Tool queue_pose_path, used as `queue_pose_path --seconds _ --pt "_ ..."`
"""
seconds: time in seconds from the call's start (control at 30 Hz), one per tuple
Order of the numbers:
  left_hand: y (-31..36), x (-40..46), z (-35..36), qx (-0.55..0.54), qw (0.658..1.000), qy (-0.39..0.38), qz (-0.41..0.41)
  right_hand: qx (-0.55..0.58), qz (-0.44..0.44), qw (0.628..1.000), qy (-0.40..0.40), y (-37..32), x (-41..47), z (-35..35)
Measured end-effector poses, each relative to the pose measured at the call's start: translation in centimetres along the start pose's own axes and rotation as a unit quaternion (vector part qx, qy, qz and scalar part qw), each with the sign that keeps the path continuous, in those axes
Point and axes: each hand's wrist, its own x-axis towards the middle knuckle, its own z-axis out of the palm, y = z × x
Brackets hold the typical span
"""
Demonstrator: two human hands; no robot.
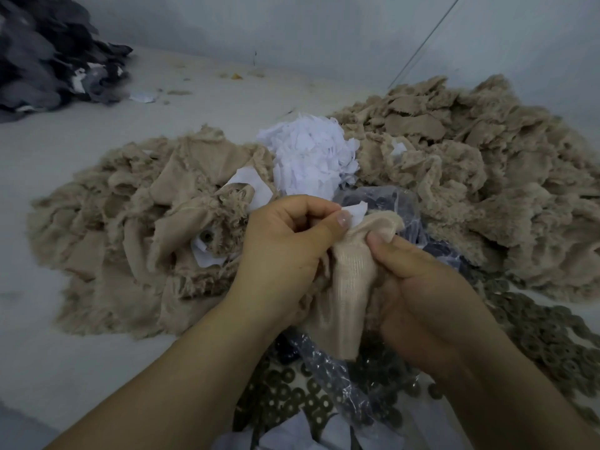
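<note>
**Beige fabric piece: paper tab may tear**

Held in front of me, over the plastic bag. My left hand pinches the white paper tab at its top. My right hand clamps the cloth below.

Risk: a skewed pull rips the paper and leaves bits stuck.

Only container: that bag, with dark rings inside and spilled around it.

- On my feed: a beige, finely ribbed cloth piece and a plain white paper scrap.
- Tan cloth heaps; a white paper pile.
- Dark olive rings; a charcoal-grey fabric pile.
</note>
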Motion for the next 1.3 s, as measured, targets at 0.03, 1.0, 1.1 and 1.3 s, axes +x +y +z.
queue_pose_path --seconds 0.03,1.0,1.1,1.3 --pt "0.0 0.0 -0.1 -0.017 1.000 -0.002 -0.014 0.008 -0.001 1.000 0.006 0.2 0.1 -0.1" --pt "-0.7 -1.5 0.0 0.138 0.990 -0.015 -0.021 -0.010 -0.007 1.000 0.026 2.0 0.9 -1.1" --pt "-0.8 -1.2 -0.4 0.138 0.990 -0.013 -0.027 -0.021 0.020 0.998 0.050 1.6 0.9 -1.1" --pt "-0.4 0.3 -1.0 -0.034 0.983 -0.036 -0.177 0.043 0.120 0.991 0.044 1.4 1.4 -1.1"
